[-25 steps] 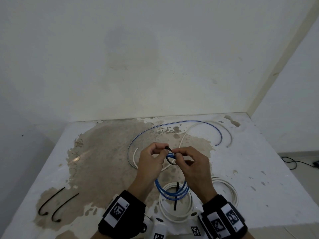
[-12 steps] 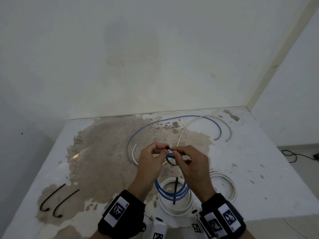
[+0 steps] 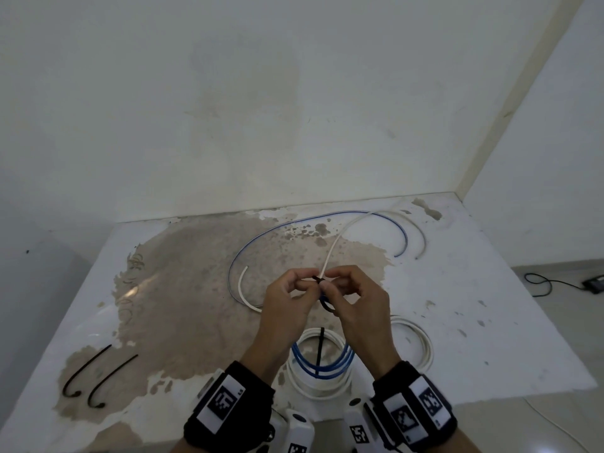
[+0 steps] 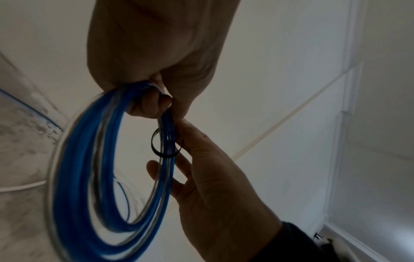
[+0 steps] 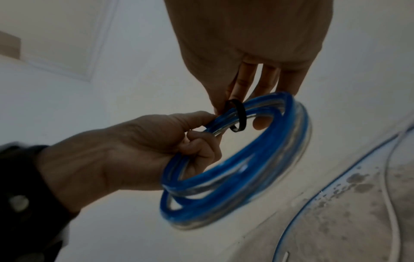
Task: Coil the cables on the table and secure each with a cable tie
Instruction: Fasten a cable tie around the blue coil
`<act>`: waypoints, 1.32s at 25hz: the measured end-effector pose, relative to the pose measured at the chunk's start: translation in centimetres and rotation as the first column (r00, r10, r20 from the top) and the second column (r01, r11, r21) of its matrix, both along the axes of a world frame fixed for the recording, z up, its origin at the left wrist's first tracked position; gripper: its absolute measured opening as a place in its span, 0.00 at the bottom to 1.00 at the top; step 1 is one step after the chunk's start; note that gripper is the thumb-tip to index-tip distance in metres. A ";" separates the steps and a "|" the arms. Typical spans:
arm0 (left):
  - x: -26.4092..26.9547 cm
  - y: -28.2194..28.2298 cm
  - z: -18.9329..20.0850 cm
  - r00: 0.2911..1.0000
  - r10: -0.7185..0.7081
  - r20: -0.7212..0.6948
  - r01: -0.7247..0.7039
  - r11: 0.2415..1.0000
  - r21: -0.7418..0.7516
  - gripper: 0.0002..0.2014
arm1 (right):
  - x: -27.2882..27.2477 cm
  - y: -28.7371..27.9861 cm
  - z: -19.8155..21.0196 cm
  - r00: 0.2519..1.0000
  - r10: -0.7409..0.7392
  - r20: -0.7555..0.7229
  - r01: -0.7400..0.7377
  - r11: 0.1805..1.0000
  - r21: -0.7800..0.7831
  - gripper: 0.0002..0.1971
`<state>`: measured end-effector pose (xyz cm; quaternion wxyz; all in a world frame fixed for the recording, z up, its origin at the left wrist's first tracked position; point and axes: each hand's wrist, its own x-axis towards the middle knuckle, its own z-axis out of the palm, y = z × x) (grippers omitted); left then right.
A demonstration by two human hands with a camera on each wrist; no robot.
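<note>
Both hands are held together above the table (image 3: 490,305). My left hand (image 3: 287,299) (image 4: 156,53) (image 5: 134,150) curls round the blue cable coil (image 3: 322,366) (image 4: 85,168) (image 5: 246,168), which hangs below both hands. A black cable tie (image 3: 327,304) (image 4: 164,147) (image 5: 237,115) forms a loose loop round the coil's strands. My right hand (image 3: 356,305) (image 4: 212,177) (image 5: 246,44) pinches this tie just beside the left thumb. One right fingertip (image 5: 260,124) shows through the coil.
Below the hands a white coil (image 3: 294,377) lies with a black strip (image 3: 320,351) across it; another white coil (image 3: 421,344) lies to its right. A loose blue cable (image 3: 313,220) and white cable (image 3: 336,243) curve behind. Two spare black ties (image 3: 88,374) lie front left.
Both hands keep their hold on the coil and tie at nearly the same spot. Only the fingers have shifted slightly on the tie.
</note>
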<state>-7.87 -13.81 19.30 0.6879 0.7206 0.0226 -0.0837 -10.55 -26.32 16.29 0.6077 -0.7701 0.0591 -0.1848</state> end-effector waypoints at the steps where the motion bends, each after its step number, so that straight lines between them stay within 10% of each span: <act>1: -0.1 -0.2 0.0 1.000 -0.003 0.002 0.003 1.000 0.008 0.10 | -0.1 -0.2 0.0 1.000 0.010 -0.019 -0.009 0.999 0.042 0.03; 16: 0.5 -2.0 -0.4 0.990 -0.141 -0.011 0.141 0.990 0.004 0.03 | 1.4 -3.6 1.7 0.875 0.320 -0.364 -0.034 0.790 0.612 0.08; 23: 0.5 -1.2 0.0 0.943 -0.319 -0.095 0.308 0.944 -0.114 0.08 | 4.3 -5.3 1.8 0.874 0.234 -0.426 0.066 0.810 0.582 0.11; 33: 1.1 -1.2 -0.5 0.968 -0.181 -0.173 0.137 0.961 -0.239 0.06 | 3.2 -5.2 2.0 0.862 0.357 -0.359 -0.077 0.793 0.605 0.20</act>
